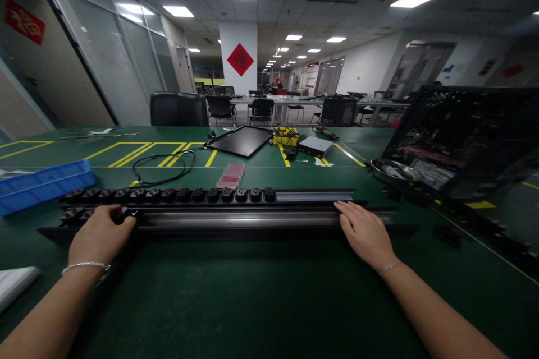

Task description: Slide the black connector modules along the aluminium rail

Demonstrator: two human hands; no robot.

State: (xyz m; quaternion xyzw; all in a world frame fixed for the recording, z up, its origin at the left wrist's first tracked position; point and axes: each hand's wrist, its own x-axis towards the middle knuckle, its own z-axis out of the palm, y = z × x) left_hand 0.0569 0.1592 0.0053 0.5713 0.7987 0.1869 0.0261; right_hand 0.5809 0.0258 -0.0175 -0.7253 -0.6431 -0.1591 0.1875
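Two long black socket strips lie side by side across the green table. The far strip (210,196) carries a row of several black sockets. The near strip (244,221) shows mostly bare metal rail. My left hand (100,234) rests on the near strip's left end with fingers curled over a black socket there. My right hand (365,233) lies flat on the strip's right part, fingers stretched out and together, holding nothing.
A blue plastic bin (42,182) sits at the left, and a white object (14,285) at the near left edge. A black cable loop (162,168), a flat black panel (242,140), a yellow item (285,136) and a grey box (315,146) lie farther back. An open black chassis (463,134) stands at the right.
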